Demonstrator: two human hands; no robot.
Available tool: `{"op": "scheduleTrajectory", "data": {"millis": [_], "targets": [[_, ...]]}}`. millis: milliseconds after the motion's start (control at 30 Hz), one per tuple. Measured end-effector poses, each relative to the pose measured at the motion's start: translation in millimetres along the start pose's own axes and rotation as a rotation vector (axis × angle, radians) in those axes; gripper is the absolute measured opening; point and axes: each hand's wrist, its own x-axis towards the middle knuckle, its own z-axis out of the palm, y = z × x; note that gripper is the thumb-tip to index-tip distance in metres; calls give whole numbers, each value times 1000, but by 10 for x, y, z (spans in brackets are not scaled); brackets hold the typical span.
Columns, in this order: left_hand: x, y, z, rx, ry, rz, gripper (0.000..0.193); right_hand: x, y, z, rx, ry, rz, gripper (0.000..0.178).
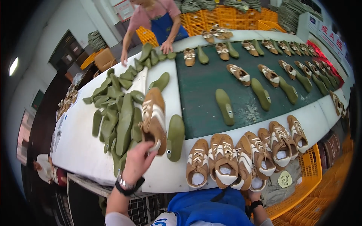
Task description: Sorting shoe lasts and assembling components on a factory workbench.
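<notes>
My left hand (pixel 138 160) pinches the heel of a brown shoe (pixel 154 113) with white stripes and laces, holding it toe-up over the white table. Beside that shoe lies a green shoe last (pixel 175 137); a heap of similar lasts (pixel 126 122) is to its left. Low in the view, my right hand (pixel 255 196) is closed at the heel of another brown shoe (pixel 258 184), at the end of the near shoe row. Its fingers are mostly hidden. Further brown shoes (pixel 197 162) stand along the table's near edge.
On a green conveyor belt (pixel 200 109), lasts and shoes are spread in rows. A yellow crate (pixel 315 169) with grey bags stands at the near right. Across the table a co-worker in a blue apron (pixel 162 26) reaches toward the lasts. Stacked orange crates (pixel 226 19) line the back.
</notes>
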Motion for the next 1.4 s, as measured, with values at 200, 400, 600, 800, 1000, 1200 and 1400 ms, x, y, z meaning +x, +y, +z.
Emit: {"op": "scheduleTrajectory", "data": {"millis": [200,400,600,800,1000,1200,1400], "targets": [[1746,-368,1042,48,-340,55,29,23,-517,-223,81,-98,131,53],[2632,-641,2362,176,-287,24,30,-38,-206,-150,179,-113,321,77],[2611,-962,2651,205,-386,-156,60,-62,-185,-83,184,-62,335,84],[2461,-1339,1890,214,-333,63,49,-97,-371,-355,193,-167,247,71],[2010,-2501,1071,376,-654,-645,91,-84,-623,-420,189,-228,198,70],[1958,-2770,1237,190,-580,-673,104,57,-981,-463,171,-263,142,69],[1869,-1490,859,328,-735,-290,105,142,-1124,-643,120,-319,124,67]]}}
